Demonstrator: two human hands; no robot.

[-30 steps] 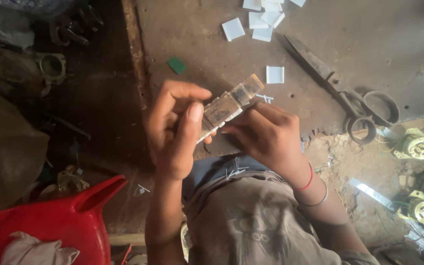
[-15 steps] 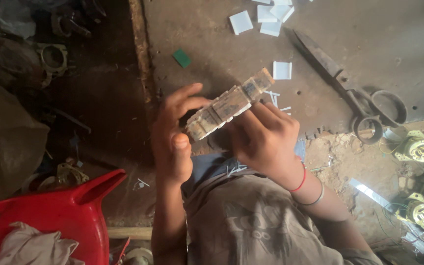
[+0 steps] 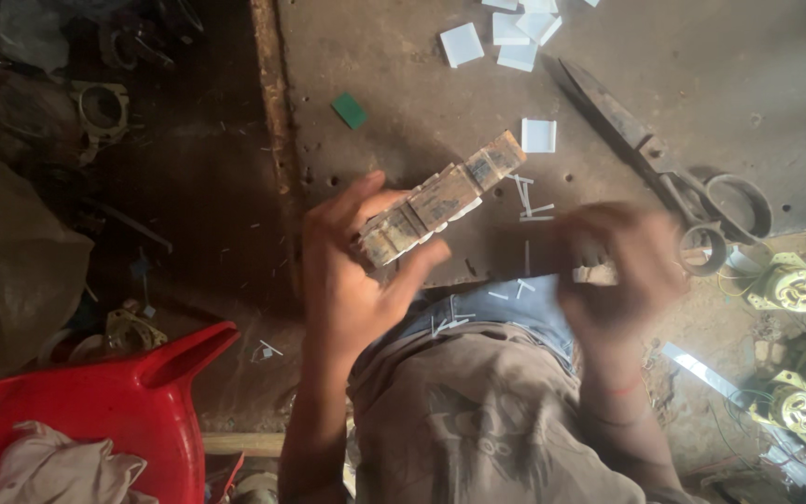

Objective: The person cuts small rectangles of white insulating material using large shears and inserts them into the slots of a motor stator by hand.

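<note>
The left hand [image 3: 352, 280] has its grip closed around one long, worn block [image 3: 440, 199], tilted above the bench [image 3: 403, 112]. The right hand [image 3: 622, 266] is blurred, empty, fingers loosely curled; its grip cannot be judged. One pair of shears [image 3: 660, 163] lies near it, with about six white squares [image 3: 515, 37] beyond.

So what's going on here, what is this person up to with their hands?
A person sits at a worn work surface. The left hand grips a long, dirty rectangular block by its near end, angled up toward the white squares. The right hand is blurred with motion and holds nothing that can be made out. Large shears lie to the right, and thin white slivers are scattered under the block.
</note>
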